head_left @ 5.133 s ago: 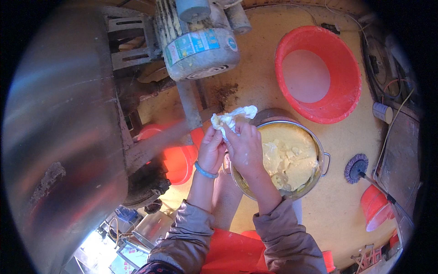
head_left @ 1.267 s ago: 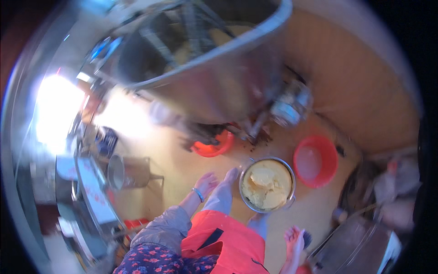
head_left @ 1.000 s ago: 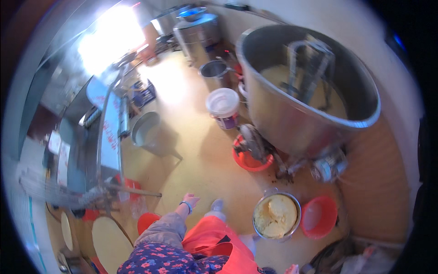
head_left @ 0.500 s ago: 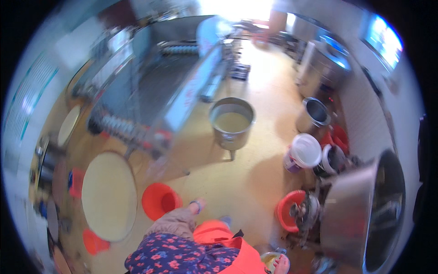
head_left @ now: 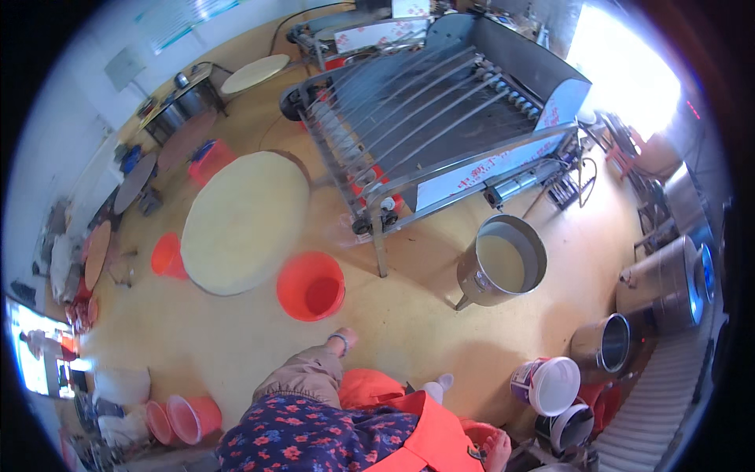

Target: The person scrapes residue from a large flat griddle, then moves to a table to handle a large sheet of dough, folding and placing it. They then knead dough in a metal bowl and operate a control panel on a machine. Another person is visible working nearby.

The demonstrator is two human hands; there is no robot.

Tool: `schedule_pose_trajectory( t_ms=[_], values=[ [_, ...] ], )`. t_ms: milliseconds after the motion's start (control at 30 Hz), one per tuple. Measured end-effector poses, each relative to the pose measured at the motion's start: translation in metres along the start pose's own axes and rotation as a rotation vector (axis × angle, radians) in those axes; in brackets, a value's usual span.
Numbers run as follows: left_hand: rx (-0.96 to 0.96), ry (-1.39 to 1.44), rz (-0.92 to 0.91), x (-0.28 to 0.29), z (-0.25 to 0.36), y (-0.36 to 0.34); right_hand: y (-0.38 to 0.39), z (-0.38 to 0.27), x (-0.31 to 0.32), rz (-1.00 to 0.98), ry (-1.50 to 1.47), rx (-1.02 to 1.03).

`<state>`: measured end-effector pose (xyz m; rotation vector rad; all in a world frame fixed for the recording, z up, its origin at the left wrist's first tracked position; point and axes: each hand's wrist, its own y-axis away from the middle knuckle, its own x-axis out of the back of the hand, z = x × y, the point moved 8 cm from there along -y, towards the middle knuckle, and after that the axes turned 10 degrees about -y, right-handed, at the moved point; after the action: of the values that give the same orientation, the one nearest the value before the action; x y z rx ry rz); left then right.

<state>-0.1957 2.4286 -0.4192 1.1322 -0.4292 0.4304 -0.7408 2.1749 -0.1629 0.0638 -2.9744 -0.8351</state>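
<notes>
My left hand (head_left: 344, 339), a blue band at its wrist and a rumpled beige sleeve behind it, hangs forward above the yellowish floor. Its fingers are too small to make out. Just beyond it stands an open red bucket (head_left: 311, 287). My right hand (head_left: 495, 452) is low at the right of my red apron (head_left: 432, 433), with its fingers curled. A small dark-and-white edge shows beside those fingers, but the apron and the picture's rim hide most of it. Behind that hand shows part of a red basin (head_left: 478, 430).
A metal pot on legs (head_left: 469, 275) holds cream-coloured liquid, ahead right. Beyond it stands a large metal machine (head_left: 440, 102) with rollers and bars. A wide round cream tabletop (head_left: 248, 224) is left. White bucket (head_left: 554, 385) and steel pot (head_left: 602, 346) line the right wall.
My view has turned left, so the pot and machine sit further right. Both hands keep about their places by my body. The round bowl-like shape at my right hand is now mostly hidden.
</notes>
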Motion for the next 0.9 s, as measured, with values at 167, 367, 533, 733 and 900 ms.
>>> schedule_pose_trajectory(
  t_ms=[167, 367, 533, 733, 900],
  values=[
    [0.127, -0.055, 0.216, -0.008, -0.067, 0.022, -0.1, -0.042, 0.003, -0.134, 0.054, -0.034],
    [0.348, -0.013, 0.117, -0.066, -0.023, 0.068, -0.182, -0.076, 0.033, -0.247, 0.025, -0.073],
    [0.039, -0.211, 0.057, -0.088, 0.049, 0.085, -0.228, -0.084, 0.043, -0.229, 0.09, -0.137],
    [0.032, -0.374, 0.053, -0.098, 0.093, 0.054, -0.272, -0.106, 0.046, -0.174, 0.202, -0.163],
    [0.148, -0.023, 0.119, -0.092, 0.128, 0.012, -0.313, -0.128, -0.012, -0.224, 0.286, -0.141]
  ],
)
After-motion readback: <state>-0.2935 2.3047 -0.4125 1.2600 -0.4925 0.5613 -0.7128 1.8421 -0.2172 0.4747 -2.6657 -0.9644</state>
